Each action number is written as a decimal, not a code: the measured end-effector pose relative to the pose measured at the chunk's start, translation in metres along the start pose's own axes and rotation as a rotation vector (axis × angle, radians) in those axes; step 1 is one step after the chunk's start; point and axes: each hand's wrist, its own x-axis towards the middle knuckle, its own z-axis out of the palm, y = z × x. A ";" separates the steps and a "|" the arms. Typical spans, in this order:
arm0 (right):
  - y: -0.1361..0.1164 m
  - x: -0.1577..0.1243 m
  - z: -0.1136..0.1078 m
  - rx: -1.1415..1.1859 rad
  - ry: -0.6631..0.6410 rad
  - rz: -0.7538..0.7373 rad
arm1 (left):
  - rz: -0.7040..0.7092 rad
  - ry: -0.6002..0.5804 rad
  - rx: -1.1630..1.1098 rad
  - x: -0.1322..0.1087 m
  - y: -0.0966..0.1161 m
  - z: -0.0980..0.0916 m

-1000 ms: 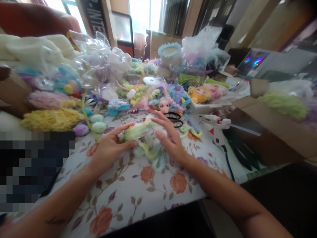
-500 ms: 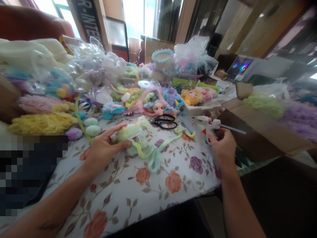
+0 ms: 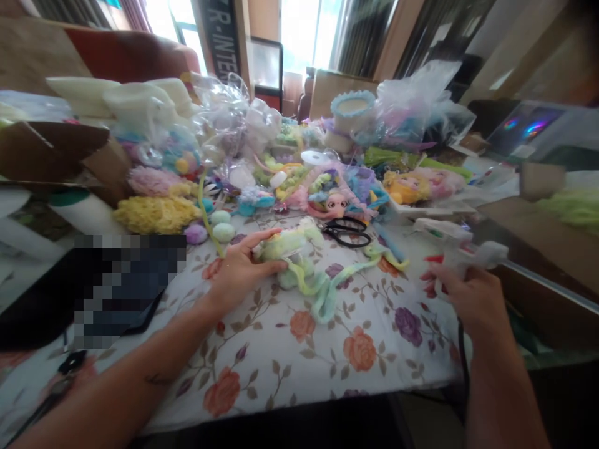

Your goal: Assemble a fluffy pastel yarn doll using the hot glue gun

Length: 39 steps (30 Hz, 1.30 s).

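My left hand [image 3: 238,268] rests on the floral tablecloth [image 3: 299,349] and grips a fluffy pastel green, yellow and blue craft piece [image 3: 292,259] between thumb and fingers. Long soft strands trail from it toward the right. My right hand [image 3: 468,293] is closed round the handle of a white hot glue gun [image 3: 461,249], lifted a little off the table at the right. The gun's black cord hangs down by my wrist. The gun is blurred by motion.
Black scissors [image 3: 349,232] lie just behind the craft piece. A doll head [image 3: 334,201] and heaps of pastel yarn, pompoms and plastic bags crowd the back of the table. A cardboard box [image 3: 538,262] stands at the right, a dark pixelated item [image 3: 126,280] at the left.
My right hand left the craft piece, reached right to the glue gun, gripped it and raised it. My left hand stayed on the craft piece. The view shifted leftward.
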 end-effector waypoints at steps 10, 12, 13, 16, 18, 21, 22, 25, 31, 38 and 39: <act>-0.073 -0.103 0.065 0.571 -0.562 0.146 | -0.101 -0.088 -0.344 0.000 -0.002 0.002; -0.079 -0.110 0.069 0.587 -0.608 0.221 | -0.115 -0.092 -0.368 0.001 -0.004 0.002; -0.080 -0.112 0.070 0.579 -0.625 0.251 | -0.117 -0.090 -0.368 0.001 -0.005 0.002; -0.078 -0.115 0.070 0.551 -0.659 0.323 | -0.104 -0.080 -0.352 0.002 -0.006 0.002; -0.076 -0.115 0.069 0.546 -0.683 0.361 | -0.094 -0.076 -0.348 0.002 -0.006 0.002; -0.073 -0.116 0.067 0.517 -0.698 0.377 | -0.103 -0.078 -0.354 0.002 -0.005 0.002; -0.072 -0.117 0.066 0.505 -0.700 0.384 | -0.103 -0.081 -0.359 0.002 -0.004 0.002; -0.069 -0.118 0.067 0.469 -0.695 0.395 | -0.057 -0.064 -0.309 0.002 -0.002 0.002; -0.070 -0.120 0.069 0.415 -0.683 0.288 | 0.067 0.010 -0.124 0.001 -0.003 0.001; -0.070 -0.122 0.071 0.369 -0.699 0.163 | 0.053 0.005 -0.134 0.001 -0.006 0.002; -0.069 -0.123 0.072 0.371 -0.703 0.156 | 0.056 0.014 -0.126 0.001 -0.006 0.002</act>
